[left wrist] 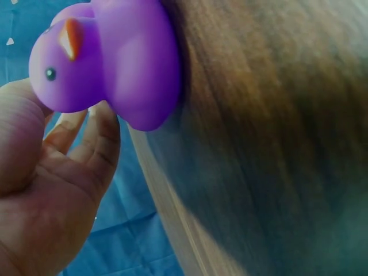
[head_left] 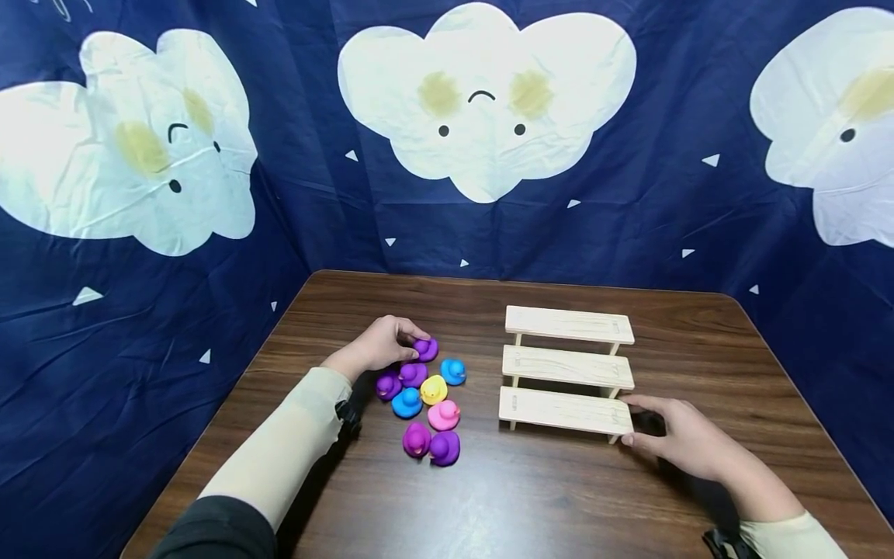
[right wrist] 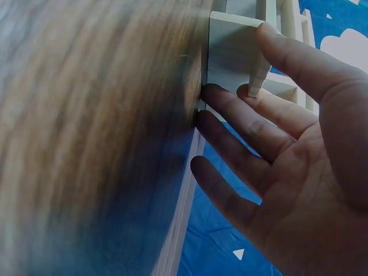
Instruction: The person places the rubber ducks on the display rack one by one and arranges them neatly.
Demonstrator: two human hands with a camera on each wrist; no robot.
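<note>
Cream cloth covers your left forearm (head_left: 286,442), which slants in from the lower left over the dark wood bench (head_left: 559,497). At its end your left grip (head_left: 377,344) pinches a purple duck (head_left: 427,351), thumb toward you and fingers on the far side; the thumb's tip is hidden behind the duck's head in the left wrist view. That duck sits at the far end of the cluster, left of the wooden stand, and its base looks to be on the bench. Likely the safest handling is a light, even squeeze and a straight rise before any sideways travel, since another purple duck (head_left: 414,375) lies just nearer to you and a blue duck (head_left: 453,372) just to the right. A low sweep could knock either, or the yellow duck (head_left: 434,390) behind them. Farther right stands the three-tier wooden stand (head_left: 566,365). Your right grip (head_left: 687,436) holds the right end of its nearest tier, thumb on the near edge, index finger on the far one, the other fingers spread below. Better to make that a gentle brace than a push, as the legs look slim and could slide or tip.
</note>
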